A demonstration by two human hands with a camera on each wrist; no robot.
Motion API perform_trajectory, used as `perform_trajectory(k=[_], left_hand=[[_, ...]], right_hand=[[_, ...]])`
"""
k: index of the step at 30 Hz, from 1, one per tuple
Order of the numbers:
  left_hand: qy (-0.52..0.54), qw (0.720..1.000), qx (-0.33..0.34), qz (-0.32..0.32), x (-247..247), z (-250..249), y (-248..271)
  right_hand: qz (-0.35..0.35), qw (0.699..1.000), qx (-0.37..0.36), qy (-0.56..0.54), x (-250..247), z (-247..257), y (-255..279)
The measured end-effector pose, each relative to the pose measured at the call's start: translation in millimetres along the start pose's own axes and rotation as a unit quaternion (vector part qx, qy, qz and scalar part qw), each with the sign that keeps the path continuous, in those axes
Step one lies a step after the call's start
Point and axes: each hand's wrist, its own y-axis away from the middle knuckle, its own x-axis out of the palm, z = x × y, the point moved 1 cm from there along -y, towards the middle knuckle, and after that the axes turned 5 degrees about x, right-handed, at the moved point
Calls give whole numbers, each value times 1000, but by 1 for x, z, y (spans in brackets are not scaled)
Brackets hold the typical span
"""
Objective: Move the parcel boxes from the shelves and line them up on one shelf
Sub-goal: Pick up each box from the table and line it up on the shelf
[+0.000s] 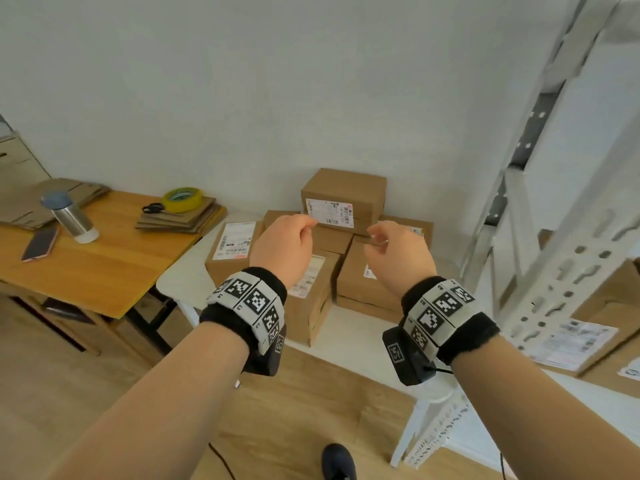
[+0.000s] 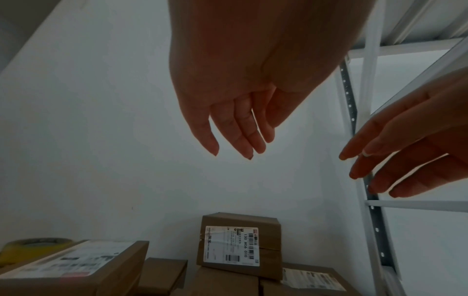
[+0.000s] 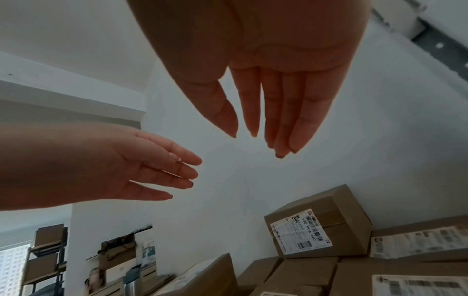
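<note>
White wall backs a low white platform (image 1: 346, 327) of stacked brown cardboard parcel boxes; the top labelled box (image 1: 346, 199) sits at twelve o'clock. Left hand (image 1: 282, 247) and right hand (image 1: 398, 254) hover empty, fingers loosely apart. An off-centre grab could topple it.

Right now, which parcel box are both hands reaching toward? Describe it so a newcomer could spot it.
Against the white wall, between the wooden table and the white metal shelving, parcel boxes sit in a pile. The top box is the only one stacked on the others, its label facing the left hand and right hand.
</note>
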Motion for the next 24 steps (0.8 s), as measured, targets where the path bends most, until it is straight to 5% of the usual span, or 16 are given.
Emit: perform_trajectory(k=[7,12,17,24], left_hand=[[47,997,-51,23,33,48,-111],[41,984,-144,101,70,86,-183],[76,968,-194,136,99,110,-220],[108,970,-184,118,120,124,-232]], right_hand=[[-10,996,88,-31,48,-21,-124],[16,986,161,-32,71,-44,-189],[44,978,199,-41,93,-60,-223],[26,977,206,-55,102,-66,-233]])
